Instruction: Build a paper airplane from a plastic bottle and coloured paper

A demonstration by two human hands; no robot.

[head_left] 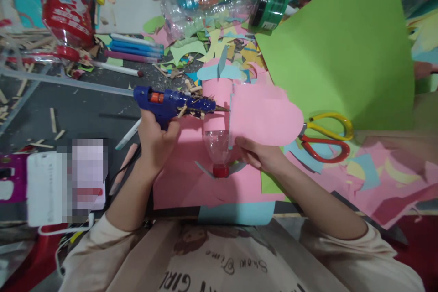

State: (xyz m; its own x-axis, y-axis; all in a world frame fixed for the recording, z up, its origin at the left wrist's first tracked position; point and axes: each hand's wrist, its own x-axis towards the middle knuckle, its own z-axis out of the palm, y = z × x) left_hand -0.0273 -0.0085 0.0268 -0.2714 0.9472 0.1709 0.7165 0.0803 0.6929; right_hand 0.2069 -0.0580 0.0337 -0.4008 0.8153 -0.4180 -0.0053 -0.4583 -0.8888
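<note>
My left hand (156,139) is closed round the grip of a blue hot glue gun (171,102), with a long clear glue stick (85,84) running out of its back. The nozzle points right and meets the straight edge of a pink paper piece (265,114) with a rounded end. At its lower corner, my right hand (258,153) pinches that piece. Beneath the nozzle lies a clear plastic bottle (216,143) wrapped in pink paper, its red cap (221,170) toward me. Light blue paper fins (219,70) stand at its far end.
Yellow-and-red-handled scissors (328,139) lie to the right, beside a large green sheet (345,54). Several clear bottles (212,0) and paper scraps (188,50) fill the back. Markers (135,49) and a red-labelled bottle (68,13) are at left, a white device (46,189) at front left.
</note>
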